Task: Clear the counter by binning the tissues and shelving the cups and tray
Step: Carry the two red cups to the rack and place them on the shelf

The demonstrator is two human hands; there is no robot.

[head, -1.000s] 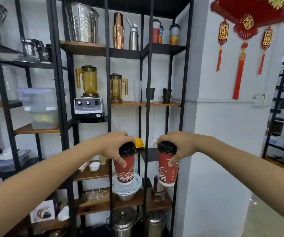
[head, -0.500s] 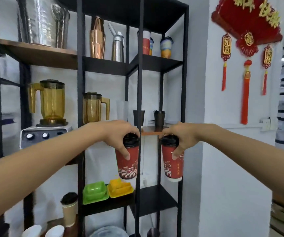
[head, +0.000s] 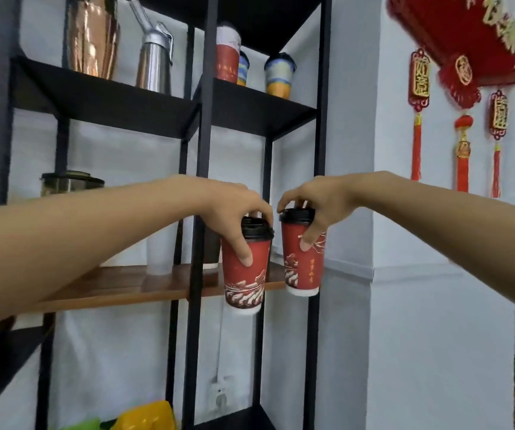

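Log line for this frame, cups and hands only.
stage: shelving cups | left hand: grips left cup | right hand: grips right cup | cups: upright, lidded, unshelved

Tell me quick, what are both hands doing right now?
Left hand: closed on a red cup.
Right hand: closed on another red cup.

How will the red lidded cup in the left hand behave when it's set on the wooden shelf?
The left red cup is probably light: the left hand carries it by fingertips near the black lid. Being tall with a narrower base, it may tip if nudged. Its paper wall likely dents under a squeeze.
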